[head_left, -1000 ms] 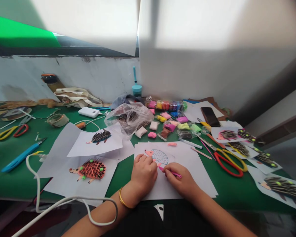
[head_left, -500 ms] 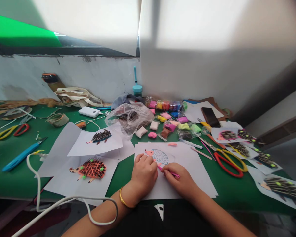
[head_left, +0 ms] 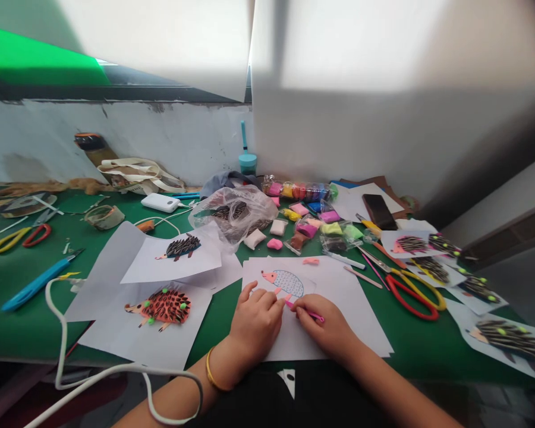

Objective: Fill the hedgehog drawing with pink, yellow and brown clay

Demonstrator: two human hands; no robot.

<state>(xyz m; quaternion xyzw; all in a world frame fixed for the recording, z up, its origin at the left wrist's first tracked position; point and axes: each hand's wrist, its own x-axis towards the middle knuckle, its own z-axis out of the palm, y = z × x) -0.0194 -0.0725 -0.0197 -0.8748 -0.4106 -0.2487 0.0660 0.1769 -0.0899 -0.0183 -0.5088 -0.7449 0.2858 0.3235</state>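
Left hand (head_left: 257, 324) shifted, pink tool (head_left: 316, 317) in right hand (head_left: 326, 326), hedgehog drawing (head_left: 289, 283)

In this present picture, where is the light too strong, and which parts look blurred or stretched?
Head view: the white covering at the top is almost washed out, with soft grey shadow bands; head view: the hedgehog picture at the right edge looks stretched and a little soft; head view: the hedgehog drawing near the middle looks clearer.
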